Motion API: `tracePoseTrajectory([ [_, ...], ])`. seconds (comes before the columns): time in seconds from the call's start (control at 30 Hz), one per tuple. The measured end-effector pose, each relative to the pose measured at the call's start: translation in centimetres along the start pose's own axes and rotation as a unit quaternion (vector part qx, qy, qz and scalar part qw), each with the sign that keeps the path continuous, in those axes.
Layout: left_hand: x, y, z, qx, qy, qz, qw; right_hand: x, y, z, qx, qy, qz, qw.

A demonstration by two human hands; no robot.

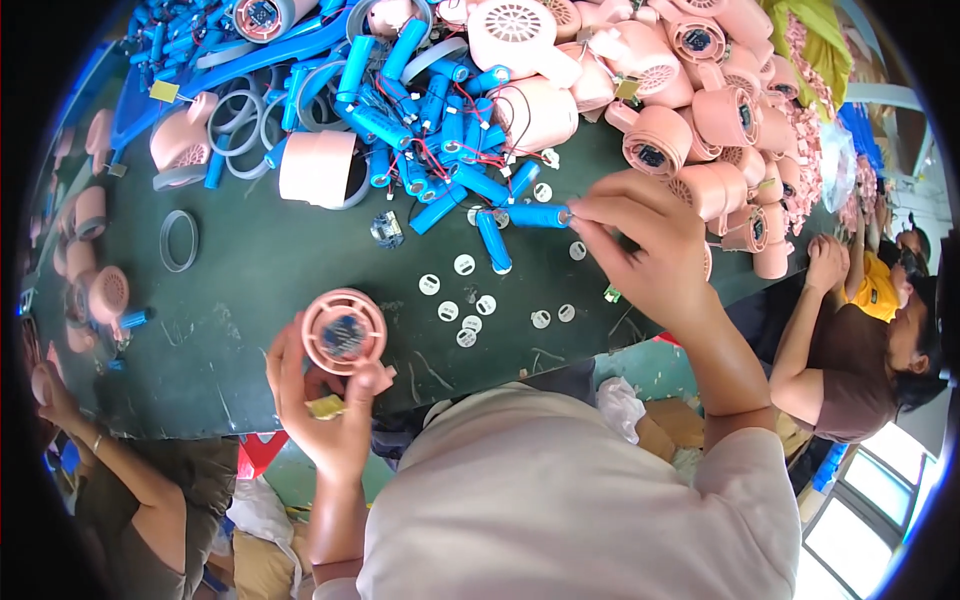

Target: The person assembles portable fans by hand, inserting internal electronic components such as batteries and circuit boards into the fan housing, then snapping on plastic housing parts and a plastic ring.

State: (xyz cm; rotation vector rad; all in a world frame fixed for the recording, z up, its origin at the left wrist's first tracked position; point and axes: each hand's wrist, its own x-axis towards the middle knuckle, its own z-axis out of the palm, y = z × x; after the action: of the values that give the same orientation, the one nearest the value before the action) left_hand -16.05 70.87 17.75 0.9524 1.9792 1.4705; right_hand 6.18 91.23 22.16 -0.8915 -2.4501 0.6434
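Observation:
My left hand (336,440) is closed around a pink round plastic housing (377,330), its open face turned up. Inside the housing shows a blue circuit board (345,338); a small yellow tag (325,407) hangs by my palm. With fingertips pinched, my right hand (655,250) grips the right end of a blue cylindrical battery (538,216). Another blue battery (492,240) lies just left of that one. Round white stickers (464,265) are scattered over the dark green table (240,350) between my hands, and a loose circuit board (386,230) lies farther left.
Blue batteries with red wires (440,130) are heaped at the back middle. Pink housings (715,115) pile up at the back right. Grey rings (179,241) and a blue tray (200,95) are at the left. Co-workers' arms (800,340) reach in at both sides.

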Motion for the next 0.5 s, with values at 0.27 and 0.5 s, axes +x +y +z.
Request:
tracePoseTrajectory([
  [0.27, -0.7, 0.6, -0.2, 0.103, 0.004, 0.043, 0.994, -3.5, 0.0, 3.2, -0.024, -0.026, -0.087, 0.996],
  [0.5, -3.1, -2.7, -3.8, 0.171, -0.034, 0.298, 0.938, -3.6, -0.5, 2.1, 0.023, 0.052, -0.037, 0.998],
])
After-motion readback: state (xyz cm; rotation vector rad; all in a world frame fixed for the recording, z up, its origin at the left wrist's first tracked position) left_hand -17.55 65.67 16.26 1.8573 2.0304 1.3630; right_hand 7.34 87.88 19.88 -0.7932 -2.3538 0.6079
